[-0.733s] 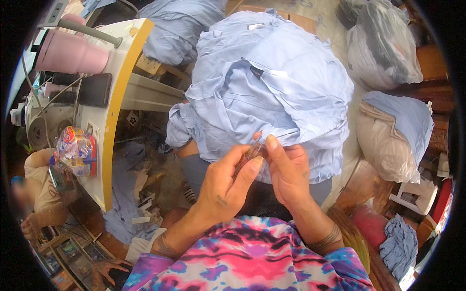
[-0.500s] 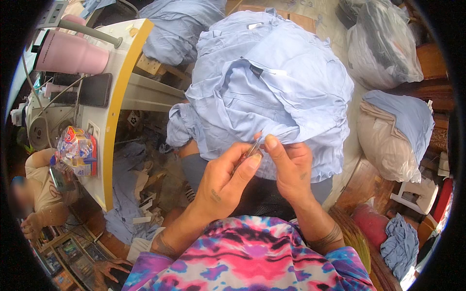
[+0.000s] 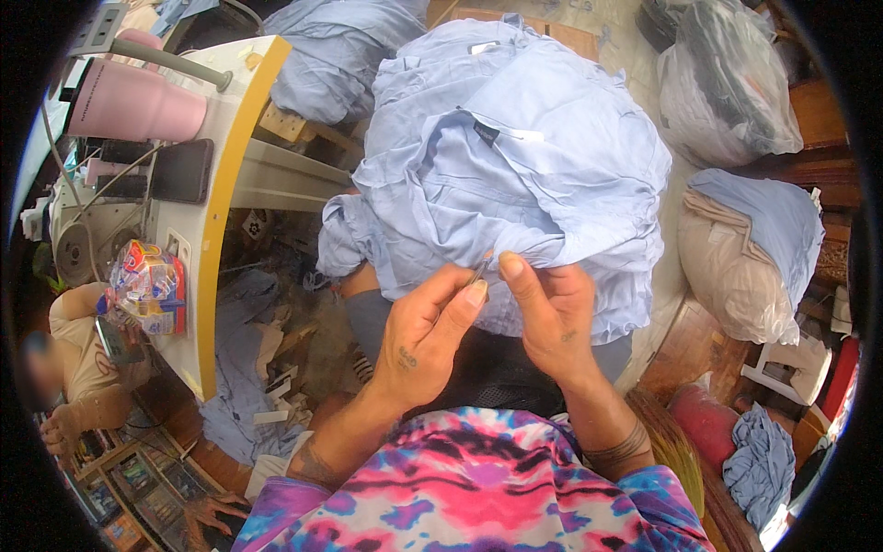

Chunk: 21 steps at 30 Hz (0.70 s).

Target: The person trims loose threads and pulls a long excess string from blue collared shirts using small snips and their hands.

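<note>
A light blue garment (image 3: 552, 193) with a dark neck label lies spread over my lap, its opening facing up. In my left hand (image 3: 428, 331) are small metal snips (image 3: 478, 273), slim and mostly covered by the fingers, their tips at the garment's near edge. My right hand (image 3: 556, 317) pinches that same edge between thumb and fingers, just beside the snips. The two thumbs are close together but apart. Whatever lies under the right fingertips is hidden.
At left stands a yellow-edged table (image 3: 225, 198) with a pink tumbler (image 3: 138, 101), a phone (image 3: 181, 170) and a colourful packet (image 3: 147, 287). Another person (image 3: 87, 340) is beyond it. Blue cloth (image 3: 345, 55) lies at the back; plastic-bagged bundles (image 3: 736, 267) sit right.
My left hand has shifted slightly, and less of the snips shows between its fingers. My right hand keeps its pinch on the garment's edge, almost unmoved.
</note>
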Available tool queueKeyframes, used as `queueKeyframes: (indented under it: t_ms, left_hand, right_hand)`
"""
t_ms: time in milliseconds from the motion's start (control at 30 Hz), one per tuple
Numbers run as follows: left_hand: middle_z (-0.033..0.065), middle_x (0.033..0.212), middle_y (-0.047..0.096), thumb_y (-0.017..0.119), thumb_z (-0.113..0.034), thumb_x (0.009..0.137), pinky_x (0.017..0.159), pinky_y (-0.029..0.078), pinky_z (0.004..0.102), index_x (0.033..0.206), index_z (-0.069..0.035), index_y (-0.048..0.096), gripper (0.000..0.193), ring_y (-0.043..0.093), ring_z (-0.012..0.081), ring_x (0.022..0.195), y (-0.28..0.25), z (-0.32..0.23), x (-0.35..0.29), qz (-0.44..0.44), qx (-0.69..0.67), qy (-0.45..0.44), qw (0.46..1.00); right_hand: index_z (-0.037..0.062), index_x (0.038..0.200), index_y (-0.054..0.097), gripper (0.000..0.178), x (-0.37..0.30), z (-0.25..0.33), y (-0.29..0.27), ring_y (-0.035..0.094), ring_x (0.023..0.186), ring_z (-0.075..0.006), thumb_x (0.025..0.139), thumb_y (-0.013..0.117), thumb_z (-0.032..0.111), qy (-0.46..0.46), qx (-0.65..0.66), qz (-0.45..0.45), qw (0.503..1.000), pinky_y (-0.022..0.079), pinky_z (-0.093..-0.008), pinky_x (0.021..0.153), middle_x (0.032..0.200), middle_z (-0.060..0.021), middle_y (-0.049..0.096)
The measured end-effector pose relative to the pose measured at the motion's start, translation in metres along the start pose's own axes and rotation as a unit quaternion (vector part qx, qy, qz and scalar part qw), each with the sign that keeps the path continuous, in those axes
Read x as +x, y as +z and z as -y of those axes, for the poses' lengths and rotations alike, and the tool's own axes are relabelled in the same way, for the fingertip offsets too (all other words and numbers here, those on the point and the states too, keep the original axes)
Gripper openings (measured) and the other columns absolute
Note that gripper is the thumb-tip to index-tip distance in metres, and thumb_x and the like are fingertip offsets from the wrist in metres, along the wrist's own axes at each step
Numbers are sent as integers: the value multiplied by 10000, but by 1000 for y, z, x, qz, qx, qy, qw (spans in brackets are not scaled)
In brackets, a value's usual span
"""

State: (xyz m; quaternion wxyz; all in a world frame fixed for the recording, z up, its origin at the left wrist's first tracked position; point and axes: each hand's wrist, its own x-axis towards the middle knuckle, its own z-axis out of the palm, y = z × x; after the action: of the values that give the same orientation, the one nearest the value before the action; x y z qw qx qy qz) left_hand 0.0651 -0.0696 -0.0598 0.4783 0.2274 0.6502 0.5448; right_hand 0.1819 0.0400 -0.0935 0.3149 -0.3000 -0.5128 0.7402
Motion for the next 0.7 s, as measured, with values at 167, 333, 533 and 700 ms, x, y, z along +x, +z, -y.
queueKeyframes:
  t_ms: [167,333,533,700]
  left_hand:
    - [-90,652,395,600,-251,1039,440,223,203,1043,-23,639,231,311,-3,500,-2,-2,-5,-52,-48,15,997]
    - [-92,661,420,673,-197,998,435,245,201,1056,-16,637,193,336,2,500,2,-5,16,-64,90,134,985]
    - [-102,658,442,693,-196,993,466,271,204,1086,-29,631,200,343,-2,533,-4,-2,29,-18,-122,-32,992]
    - [-83,624,389,661,-212,1010,390,264,203,1031,-65,619,155,308,24,437,4,7,26,-37,-320,-46,946]
  right_hand:
    - [-11,1153,688,225,-3,-2,2,601,966,-79,1031,652,174,32,28,-7,999,484,-259,868,1053,-23,701]
    - [-11,1177,681,239,-7,-2,2,600,993,-80,1035,644,177,33,47,-8,998,482,-264,897,1083,-29,697]
    - [-5,1167,675,231,-7,1,2,615,959,-89,1037,640,183,37,37,-19,998,488,-265,874,1055,-37,702]
    - [3,1117,672,211,-12,-5,10,651,886,-127,1034,641,195,84,142,-51,985,510,-284,805,967,-56,707]
